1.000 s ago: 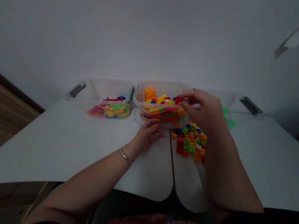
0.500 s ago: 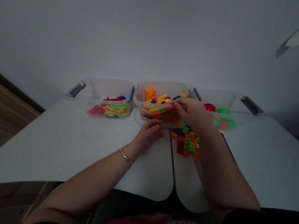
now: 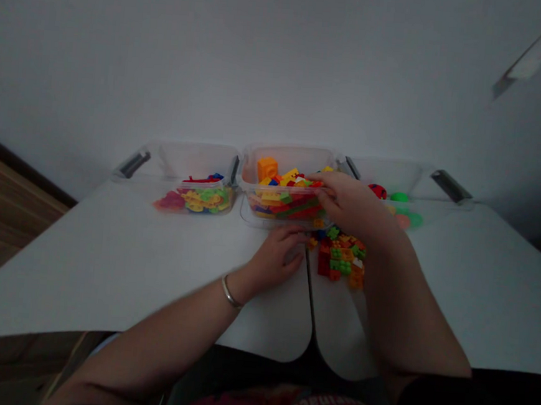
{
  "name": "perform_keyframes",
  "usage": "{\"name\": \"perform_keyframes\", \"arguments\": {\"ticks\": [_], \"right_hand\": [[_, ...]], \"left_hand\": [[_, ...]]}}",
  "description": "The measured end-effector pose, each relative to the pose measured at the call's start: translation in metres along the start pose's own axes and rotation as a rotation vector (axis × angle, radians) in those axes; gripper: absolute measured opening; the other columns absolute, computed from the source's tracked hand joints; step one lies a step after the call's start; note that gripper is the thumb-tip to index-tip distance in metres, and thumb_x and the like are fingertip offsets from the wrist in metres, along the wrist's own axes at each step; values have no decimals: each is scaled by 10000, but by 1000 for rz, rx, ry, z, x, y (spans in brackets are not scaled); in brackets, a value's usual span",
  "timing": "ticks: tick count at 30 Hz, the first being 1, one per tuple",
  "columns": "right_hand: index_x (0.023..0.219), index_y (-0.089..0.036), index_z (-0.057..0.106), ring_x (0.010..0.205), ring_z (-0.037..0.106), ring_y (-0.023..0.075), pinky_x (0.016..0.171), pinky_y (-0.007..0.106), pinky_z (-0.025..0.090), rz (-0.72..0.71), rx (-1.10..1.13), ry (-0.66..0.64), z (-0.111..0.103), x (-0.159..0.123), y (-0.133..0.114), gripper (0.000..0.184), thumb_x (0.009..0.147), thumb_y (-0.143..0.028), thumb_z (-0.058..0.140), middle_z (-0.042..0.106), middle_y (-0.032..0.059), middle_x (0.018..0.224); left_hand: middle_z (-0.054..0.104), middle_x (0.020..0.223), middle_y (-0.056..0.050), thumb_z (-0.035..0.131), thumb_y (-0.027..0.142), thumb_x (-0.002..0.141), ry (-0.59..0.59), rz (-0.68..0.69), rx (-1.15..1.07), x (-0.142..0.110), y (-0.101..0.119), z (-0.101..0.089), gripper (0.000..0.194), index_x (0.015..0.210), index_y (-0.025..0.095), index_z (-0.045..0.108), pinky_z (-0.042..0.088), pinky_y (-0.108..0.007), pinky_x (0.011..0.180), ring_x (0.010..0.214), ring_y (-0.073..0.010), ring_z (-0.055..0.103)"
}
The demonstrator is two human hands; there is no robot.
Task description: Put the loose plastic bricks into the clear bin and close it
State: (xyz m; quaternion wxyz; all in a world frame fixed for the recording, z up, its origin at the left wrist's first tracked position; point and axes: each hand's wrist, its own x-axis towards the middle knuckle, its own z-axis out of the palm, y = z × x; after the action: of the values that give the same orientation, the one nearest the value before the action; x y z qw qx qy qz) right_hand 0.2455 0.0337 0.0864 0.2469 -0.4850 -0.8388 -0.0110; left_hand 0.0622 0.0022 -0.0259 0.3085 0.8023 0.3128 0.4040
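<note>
My right hand (image 3: 352,203) reaches over the right front rim of the middle clear plastic bin (image 3: 282,223). Its fingers are bent in a pinch, with a bit of red at the tips; whether that is held or lies in the bin is unclear. Toy building blocks (image 3: 278,198) in red, yellow, green and orange fill the bin's lower part. In front of the bin my left hand (image 3: 278,256) is open low over the table, fingers apart and curved. Its fingertips are close to the left edge of a pile of small loose blocks (image 3: 341,261), partly hidden by my right forearm.
A left clear bin (image 3: 199,150) holds several coloured plastic pieces (image 3: 205,198). The right clear bin (image 3: 390,169) contains green and orange round pieces and a red-and-black item (image 3: 377,191). A gap (image 3: 311,293) runs between two white tables (image 3: 192,246), with a wall behind.
My left hand has moved right, toward the loose blocks, with its fingers more spread. My right hand has shifted slightly at the bin's rim. The view has shifted a little.
</note>
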Motion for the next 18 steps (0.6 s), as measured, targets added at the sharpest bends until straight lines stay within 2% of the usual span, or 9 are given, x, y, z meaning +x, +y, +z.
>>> {"name": "perform_keyframes", "arguments": {"ticks": [4,12,15,18], "right_hand": [[1249,-120,624,1156,608,278,1001,429,446,1,-2,26,-6,-3,0,393,932,-212,410,666,146,1256],[1153,-172,682,1061,639,257,935,394,461,48,-10,136,-11,-4,-4,344,926,-228,429,711,98,1162],[1123,-176,690,995,648,243,888,371,467,77,3,161,-9,-3,-2,328,924,-243,438,717,101,1122],[1045,-177,701,916,644,230,833,354,463,87,12,182,-8,-2,-1,292,914,-243,448,724,100,1046]], "left_hand": [[503,1430,-112,621,133,770,-143,55,242,-3,4,9,451,1207,244,637,301,-539,1126,1331,-328,412],[358,1546,-132,657,294,820,-194,24,346,-4,-8,19,500,1312,247,580,152,-601,1175,1453,-370,236],[370,1536,-136,665,302,816,-204,39,366,-5,-8,19,517,1322,251,572,137,-599,1179,1446,-361,250],[473,1454,-122,671,284,803,-198,39,342,-5,-7,19,513,1308,266,583,130,-604,1178,1422,-349,291]]}}
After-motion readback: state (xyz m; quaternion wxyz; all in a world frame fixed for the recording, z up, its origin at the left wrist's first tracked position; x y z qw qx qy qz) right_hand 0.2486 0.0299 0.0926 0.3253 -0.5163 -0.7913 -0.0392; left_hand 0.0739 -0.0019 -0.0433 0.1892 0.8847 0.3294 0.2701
